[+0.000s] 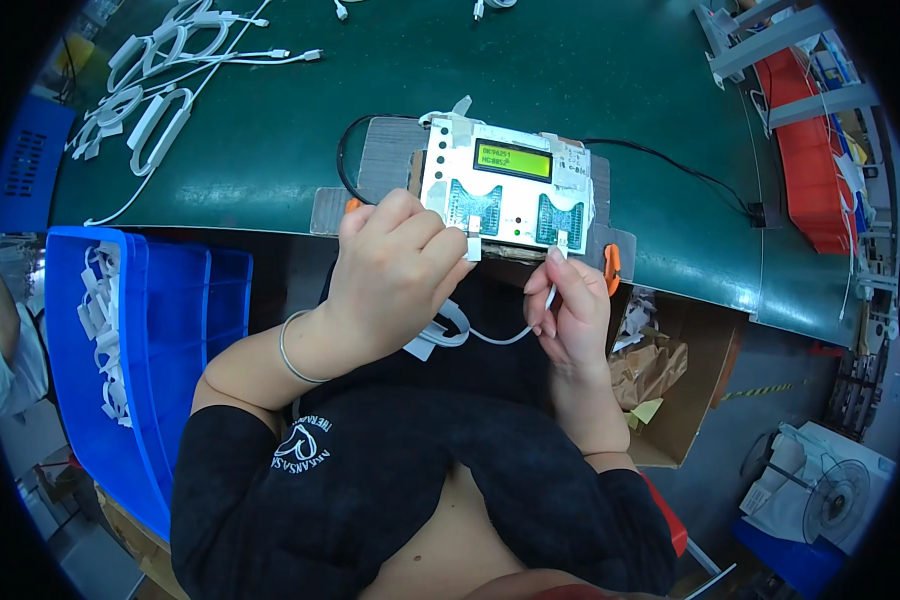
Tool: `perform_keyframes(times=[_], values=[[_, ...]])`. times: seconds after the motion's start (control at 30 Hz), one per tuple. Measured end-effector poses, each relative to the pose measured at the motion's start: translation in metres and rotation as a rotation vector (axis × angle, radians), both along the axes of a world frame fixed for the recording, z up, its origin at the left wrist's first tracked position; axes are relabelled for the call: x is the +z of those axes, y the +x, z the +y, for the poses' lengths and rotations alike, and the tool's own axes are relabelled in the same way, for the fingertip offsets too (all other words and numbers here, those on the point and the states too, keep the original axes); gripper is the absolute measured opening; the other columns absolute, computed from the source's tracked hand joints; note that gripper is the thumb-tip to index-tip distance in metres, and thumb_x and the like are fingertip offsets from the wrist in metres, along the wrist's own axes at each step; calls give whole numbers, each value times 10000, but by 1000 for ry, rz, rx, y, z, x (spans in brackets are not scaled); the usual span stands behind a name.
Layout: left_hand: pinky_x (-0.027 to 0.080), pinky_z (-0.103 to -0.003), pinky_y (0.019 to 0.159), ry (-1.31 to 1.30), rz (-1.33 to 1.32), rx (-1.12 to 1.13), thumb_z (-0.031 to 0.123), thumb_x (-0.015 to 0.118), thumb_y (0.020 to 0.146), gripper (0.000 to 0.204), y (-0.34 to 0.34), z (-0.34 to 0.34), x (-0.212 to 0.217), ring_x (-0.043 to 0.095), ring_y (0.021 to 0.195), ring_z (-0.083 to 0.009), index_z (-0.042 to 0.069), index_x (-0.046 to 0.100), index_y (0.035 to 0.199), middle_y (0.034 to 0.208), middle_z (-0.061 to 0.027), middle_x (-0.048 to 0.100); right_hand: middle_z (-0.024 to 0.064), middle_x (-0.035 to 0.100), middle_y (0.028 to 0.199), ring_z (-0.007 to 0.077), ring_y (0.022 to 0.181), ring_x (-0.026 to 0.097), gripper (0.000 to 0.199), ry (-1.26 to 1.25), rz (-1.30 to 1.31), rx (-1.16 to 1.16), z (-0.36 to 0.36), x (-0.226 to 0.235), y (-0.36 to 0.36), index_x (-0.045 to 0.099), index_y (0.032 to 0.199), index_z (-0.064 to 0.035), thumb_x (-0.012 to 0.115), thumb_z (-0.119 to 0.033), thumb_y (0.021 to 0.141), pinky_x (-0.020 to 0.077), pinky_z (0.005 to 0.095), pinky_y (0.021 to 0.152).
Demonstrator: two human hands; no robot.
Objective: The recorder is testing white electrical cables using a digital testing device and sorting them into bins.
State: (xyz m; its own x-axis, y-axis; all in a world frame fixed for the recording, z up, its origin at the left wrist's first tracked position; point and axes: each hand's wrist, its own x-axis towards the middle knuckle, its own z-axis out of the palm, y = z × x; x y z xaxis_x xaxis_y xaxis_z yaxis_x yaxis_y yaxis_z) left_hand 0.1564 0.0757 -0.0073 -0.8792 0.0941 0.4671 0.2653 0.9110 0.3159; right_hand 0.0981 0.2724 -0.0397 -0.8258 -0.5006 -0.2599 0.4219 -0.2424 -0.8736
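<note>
A white cable tester (515, 212) with a lit green display (513, 158) sits at the table's front edge. My left hand (395, 268) is closed, its fingertips at a white USB plug (474, 246) that meets the tester's left green board. Thumb and fingers of my right hand (573, 305) pinch the cable's other plug (562, 242) at the right green board. Between the two hands the white USB cable (500, 340) hangs in a loop, a bundled coil (452, 325) below my left hand. How deep either plug sits cannot be made out.
Coiled white cables (160, 105) lie at the table's far left. A blue bin (135, 330) holding white cables stands on my left. To the right are a cardboard box (685, 400) with brown paper, a red bin (810, 180) and a fan (836, 500). Black wires (660, 165) run from the tester.
</note>
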Motion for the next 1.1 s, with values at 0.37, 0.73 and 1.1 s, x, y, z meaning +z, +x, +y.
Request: perform_keyframes(times=[0.37,0.73,1.1], values=[[375,-354,621,75,-1,-32,152,704,664,157,-6,-2,10,542,689,-211,106,558,696,678,-17,540,95,529,479,79,318,362,404,95,62,-2,4,-5,1,577,692,30,462,-258,952,304,193,343],[405,-343,533,103,-46,-521,207,701,716,163,18,-15,-1,561,599,-233,102,577,699,678,-53,558,65,620,583,137,513,596,256,308,627,415,18,3,35,648,690,7,540,-133,876,469,259,498],[477,-288,805,1444,-304,-660,-34,669,703,745,-105,-102,40,566,955,-161,91,351,1365,1291,-112,466,61,544,805,109,675,440,211,-782,580,-224,39,114,-163,545,993,5,457,-183,964,385,247,677]])
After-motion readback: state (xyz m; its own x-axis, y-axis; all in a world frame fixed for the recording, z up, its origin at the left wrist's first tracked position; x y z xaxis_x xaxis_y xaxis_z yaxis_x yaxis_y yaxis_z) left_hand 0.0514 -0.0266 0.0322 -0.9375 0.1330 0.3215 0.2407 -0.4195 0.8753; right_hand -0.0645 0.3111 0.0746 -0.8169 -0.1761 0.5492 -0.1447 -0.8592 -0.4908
